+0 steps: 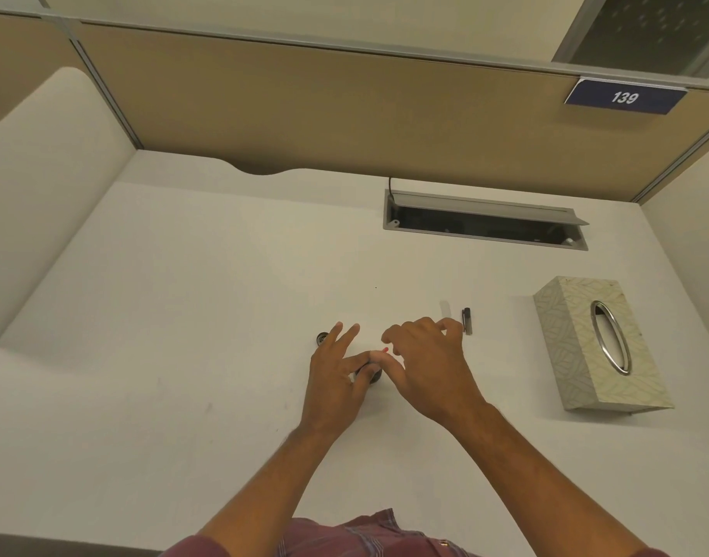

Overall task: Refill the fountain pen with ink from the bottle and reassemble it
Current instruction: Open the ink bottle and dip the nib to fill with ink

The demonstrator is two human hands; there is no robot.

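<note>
A small dark ink bottle (372, 375) stands on the white desk (184, 315), and my left hand (337, 379) grips it between thumb and forefinger, the other fingers spread. Its round dark cap (322, 338) lies just left of my fingertips. My right hand (429, 363) hovers over the bottle's mouth, pinching a thin pen part with a red end (386, 349) that is mostly hidden by the fingers. A black pen piece (467, 321) lies on the desk beyond my right thumb, with a pale translucent piece (445, 309) beside it.
A patterned tissue box (598, 343) with a metal oval slot sits at the right. A grey cable hatch (485, 221) stands open at the back of the desk. Beige partition walls enclose the desk on three sides.
</note>
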